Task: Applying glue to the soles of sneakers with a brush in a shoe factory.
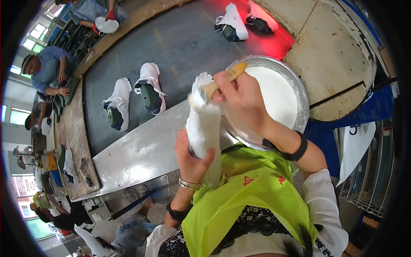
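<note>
My left hand is wrapped round a white shoe upper, fingers on one side and thumb on the other. The upper is held up in front of my apron, its jagged lower edge pointing away from me. In my right hand is a brush with a wooden handle. Its pale bristles touch or lie very near the upper's far end; motion blurs them. Just right of the upper, under my right forearm, stands a round metal basin of white liquid.
Past a shiny metal ledge runs a dark conveyor belt. It carries a near pair of white shoe uppers and a far pair by red light. Co-workers sit left, beyond a wooden board. A pale worn surface lies right.
</note>
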Demonstrator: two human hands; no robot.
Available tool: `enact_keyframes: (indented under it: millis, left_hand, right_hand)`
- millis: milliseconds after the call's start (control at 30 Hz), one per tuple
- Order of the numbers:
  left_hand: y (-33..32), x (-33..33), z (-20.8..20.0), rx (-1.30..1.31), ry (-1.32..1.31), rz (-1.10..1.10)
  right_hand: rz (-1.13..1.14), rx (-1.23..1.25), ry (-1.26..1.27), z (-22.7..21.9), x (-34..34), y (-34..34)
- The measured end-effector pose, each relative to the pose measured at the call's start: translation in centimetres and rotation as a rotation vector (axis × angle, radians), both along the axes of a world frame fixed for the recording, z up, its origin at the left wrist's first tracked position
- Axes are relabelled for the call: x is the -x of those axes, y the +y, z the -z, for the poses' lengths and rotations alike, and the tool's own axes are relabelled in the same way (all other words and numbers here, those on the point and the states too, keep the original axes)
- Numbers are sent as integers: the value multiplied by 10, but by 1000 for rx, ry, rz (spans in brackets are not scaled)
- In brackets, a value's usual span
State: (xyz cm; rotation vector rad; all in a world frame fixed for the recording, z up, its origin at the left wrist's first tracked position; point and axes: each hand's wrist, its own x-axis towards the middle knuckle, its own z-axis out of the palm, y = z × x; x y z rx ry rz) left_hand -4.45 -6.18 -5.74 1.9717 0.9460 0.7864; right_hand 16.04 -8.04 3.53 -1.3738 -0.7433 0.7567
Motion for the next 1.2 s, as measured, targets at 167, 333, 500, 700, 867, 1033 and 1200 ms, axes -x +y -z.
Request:
enact_keyframes:
  millis: [167, 333, 500, 700, 867, 1033, 1200]
  left_hand:
    - [0, 1, -2, 51, 20, 4]
    - [-5, 8, -15, 325, -97, 55]
    - [3, 7, -29, 492, -231, 93]
    - [7, 8, -37, 559, -182, 69]
    - [10, 6, -33, 481, -167, 69]
    - [8, 10, -37, 393, -77, 35]
    - [5, 13, -39, 353, -117, 107]
  right_hand:
    - [-56, 13, 36, 3, -2, 2]
    - [187, -89, -146, 22, -47, 33]
    - [157, -43, -288, 41, -9, -28]
    - [-54, -250, -894, 21, -12, -32]
    - [46, -151, -528, 20, -3, -19]
    - [-49, -281, -704, 14, 16, -36]
    - [156, -227, -192, -1, -26, 24]
